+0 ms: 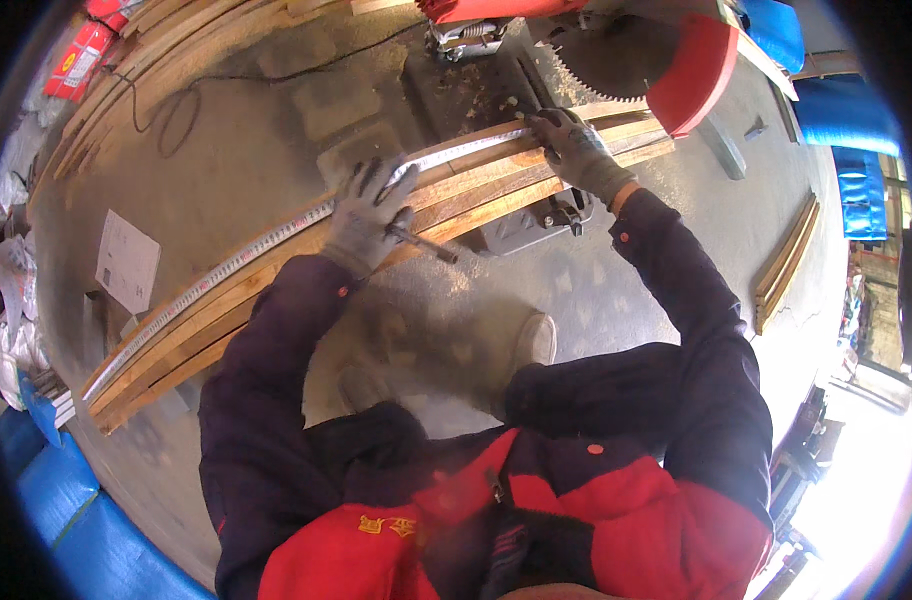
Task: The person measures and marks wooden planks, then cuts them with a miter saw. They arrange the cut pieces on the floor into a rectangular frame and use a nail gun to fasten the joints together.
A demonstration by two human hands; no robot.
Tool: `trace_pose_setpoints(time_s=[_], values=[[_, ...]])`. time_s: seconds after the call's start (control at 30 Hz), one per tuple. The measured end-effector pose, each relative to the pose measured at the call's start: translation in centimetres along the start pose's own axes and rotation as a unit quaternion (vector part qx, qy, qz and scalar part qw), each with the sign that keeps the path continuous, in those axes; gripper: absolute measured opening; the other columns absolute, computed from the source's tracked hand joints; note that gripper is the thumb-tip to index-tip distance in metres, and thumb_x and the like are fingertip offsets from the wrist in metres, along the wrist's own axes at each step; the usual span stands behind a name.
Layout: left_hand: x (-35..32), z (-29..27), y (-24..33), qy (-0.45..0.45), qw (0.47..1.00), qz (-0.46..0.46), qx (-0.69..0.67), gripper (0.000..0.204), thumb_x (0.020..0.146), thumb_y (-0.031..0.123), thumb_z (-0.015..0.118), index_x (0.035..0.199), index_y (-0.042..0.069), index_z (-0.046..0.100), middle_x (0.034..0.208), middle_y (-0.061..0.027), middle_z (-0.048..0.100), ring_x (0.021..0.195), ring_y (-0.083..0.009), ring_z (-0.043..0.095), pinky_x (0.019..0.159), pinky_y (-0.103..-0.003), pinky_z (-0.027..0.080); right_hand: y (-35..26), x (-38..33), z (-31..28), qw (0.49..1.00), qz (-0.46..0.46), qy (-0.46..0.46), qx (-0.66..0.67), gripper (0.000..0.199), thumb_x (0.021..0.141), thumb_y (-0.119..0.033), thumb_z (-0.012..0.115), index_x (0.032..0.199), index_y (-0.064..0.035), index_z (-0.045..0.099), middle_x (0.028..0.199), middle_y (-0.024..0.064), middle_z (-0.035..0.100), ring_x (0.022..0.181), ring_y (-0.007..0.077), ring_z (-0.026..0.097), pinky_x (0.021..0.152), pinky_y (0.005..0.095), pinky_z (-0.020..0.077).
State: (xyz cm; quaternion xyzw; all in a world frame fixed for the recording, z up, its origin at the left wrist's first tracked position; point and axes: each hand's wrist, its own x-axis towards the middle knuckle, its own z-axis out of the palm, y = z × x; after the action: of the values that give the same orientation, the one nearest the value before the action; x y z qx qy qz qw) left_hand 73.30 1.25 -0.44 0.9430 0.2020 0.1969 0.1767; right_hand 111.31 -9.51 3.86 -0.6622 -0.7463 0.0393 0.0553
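concrete workshop floor, left hand [371, 220] gripping pencil [421, 243], right hand [574, 145] pressing tape measure [276, 235] onto wooden planks [476, 190]

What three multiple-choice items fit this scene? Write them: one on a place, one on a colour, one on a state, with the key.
1. Where does the long metal measuring tape lie?
A. Along the top of the stacked long wooden boards
B. On the concrete floor beside the shoes
C. Rolled up on the white paper sheet

2. What colour is the curved guard over the circular saw blade?
A. Blue
B. Red
C. Yellow

3. What is the grey-gloved left hand doing?
A. Hanging free in the air
B. Pressing on the tape and boards, a pencil-like marker in its fingers
C. Gripping the saw handle

Key: A, the tape runs lengthwise on the boards; B, the red curved blade guard sits right of the toothed blade; B, the hand is spread on the tape with the marker sticking out, while the grey-gloved right hand holds the tape's far end.
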Motion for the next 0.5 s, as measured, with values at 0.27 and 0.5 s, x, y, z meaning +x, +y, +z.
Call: trace_pose_setpoints(time_s=[0.27, 0.5], values=[[-16.3, -14.4, -8.2, -0.105, 0.964, -0.162, 0.183, 0.062, 0.091, 0.018, 0.070, 0.150, 0.018, 0.052, 0.130, -0.0164, 0.064, 0.125, -0.0404, 0.058, 0.111, -0.051, 0.043, -0.6, -2.7, -3.6, 0.974, -0.023, 0.030, 0.222, 0.052, 0.082, -0.014, 0.072, 0.132, -0.0081, 0.062, 0.111, 0.0159, 0.068, 0.106, 0.0351, 0.065, 0.093, 0.0437, 0.0532], [-19.1, -21.0, -5.1, -0.231, 0.918, -0.275, 0.168, 0.053, 0.086, 0.014, 0.071, 0.138, 0.012, 0.059, 0.111, -0.0139, 0.068, 0.103, -0.0346, 0.069, 0.088, -0.046, 0.055, -10.6, 0.1, -2.6, 0.956, -0.061, -0.189, 0.217, 0.075, 0.083, -0.030, 0.078, 0.148, -0.0079, 0.050, 0.120, 0.0211, 0.066, 0.111, 0.0388, 0.065, 0.098, 0.0452, 0.0509]])
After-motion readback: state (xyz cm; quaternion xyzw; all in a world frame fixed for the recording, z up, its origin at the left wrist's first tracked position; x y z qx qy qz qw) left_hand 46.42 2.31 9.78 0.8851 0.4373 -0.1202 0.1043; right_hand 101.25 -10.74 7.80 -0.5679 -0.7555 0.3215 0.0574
